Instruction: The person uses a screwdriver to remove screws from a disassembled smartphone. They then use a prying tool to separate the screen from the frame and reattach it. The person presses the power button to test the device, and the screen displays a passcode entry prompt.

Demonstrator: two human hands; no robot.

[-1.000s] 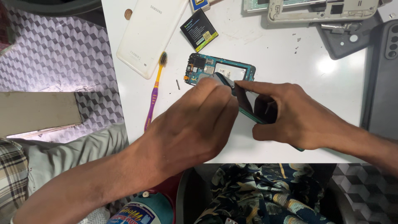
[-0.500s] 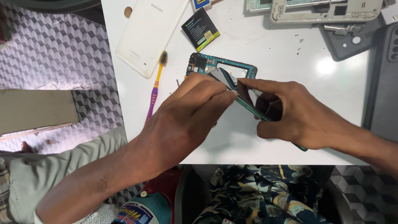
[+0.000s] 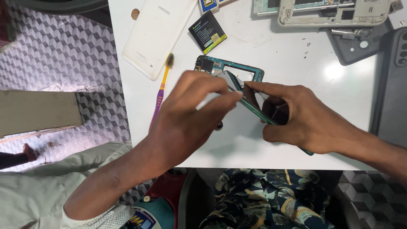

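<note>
L hand point(image 3: 190, 114) fingers pinched, R hand point(image 3: 301, 121) gripping tilted phone point(image 3: 250, 106)

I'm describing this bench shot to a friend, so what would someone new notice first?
First, two bare hands meet at the middle of the white table: the left hand and the right hand both pinch a stripped teal phone frame, tilted up off the surface. Next, the white back cover at top left, with a yellow-and-purple toothbrush beside it and a black battery nearby.

Left hand point(image 3: 190, 114) and right hand point(image 3: 303, 118), fingertips pinched together
</note>
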